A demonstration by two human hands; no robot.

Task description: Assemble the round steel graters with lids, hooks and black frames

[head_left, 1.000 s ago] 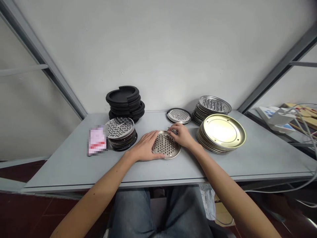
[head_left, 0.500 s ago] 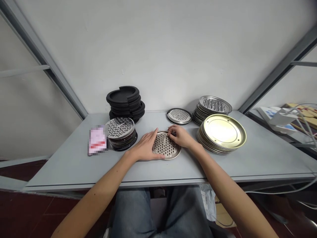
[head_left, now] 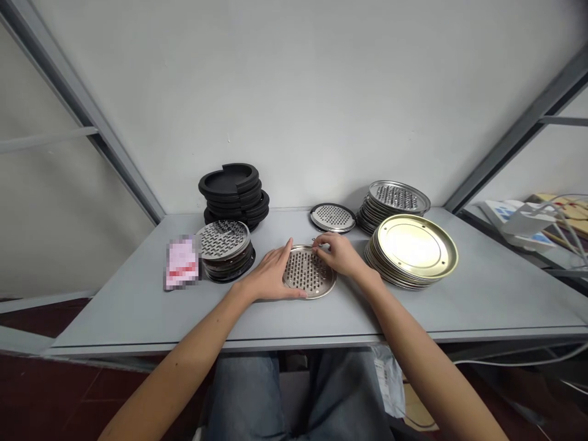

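A round metal grater plate (head_left: 309, 272) with rows of punched holes lies flat on the table in front of me. My left hand (head_left: 272, 275) wraps its left side, thumb along the near rim and fingers by the far left rim. Over the plate's far right rim, my right hand (head_left: 336, 252) is closed in a pinch. Something small and thin seems to show at those fingertips, too small to name. Just behind lies a round grater plate with a black rim (head_left: 333, 216).
To the left are a stack of grater discs (head_left: 225, 242), black round rings or holders (head_left: 232, 190) and a blurred pink-screened object (head_left: 182, 263). Gold-coloured round lids (head_left: 416, 245) and more metal grater plates (head_left: 397, 199) are piled right. A wall (head_left: 294, 104) rises behind the table (head_left: 138, 312).
The view has shifted slightly. My right fingertips have lifted a little at the plate's far rim, and a small thing shows there. My left hand keeps its place.
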